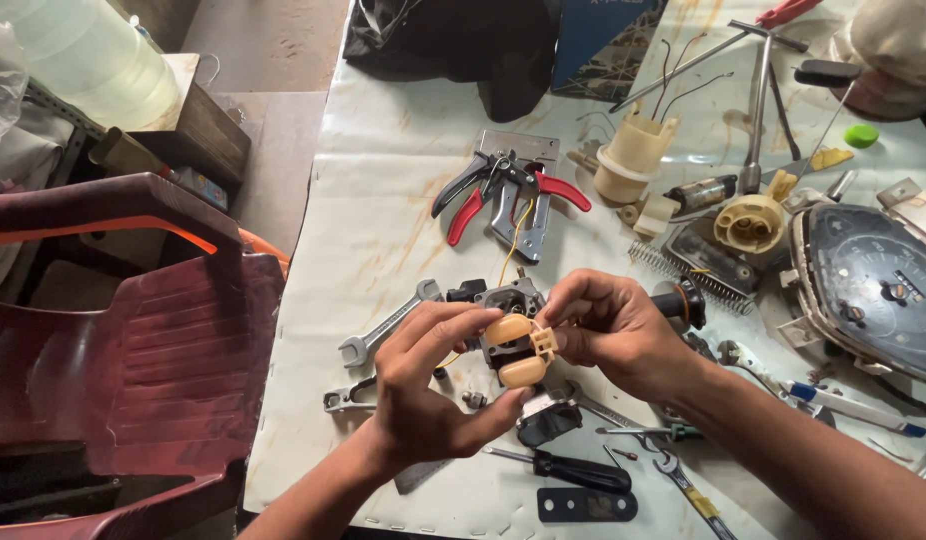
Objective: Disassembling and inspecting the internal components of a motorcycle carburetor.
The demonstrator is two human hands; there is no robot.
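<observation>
The float (514,348) is tan-orange. The pliers (503,190) have red and black handles. The chair (133,330) is maroon, the table cover (383,160) white with rust-coloured stains.

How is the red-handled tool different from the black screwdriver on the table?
The red-handled pliers have two splayed handles joined at a pivot; the black screwdriver is one straight piece. The pliers have red and black handles; the screwdriver's handle is all black, with a thin shaft. The pliers lie far beyond the left hand and right hand; the screwdriver lies just below them. Both lie flat and untouched on the white-covered table.
</observation>
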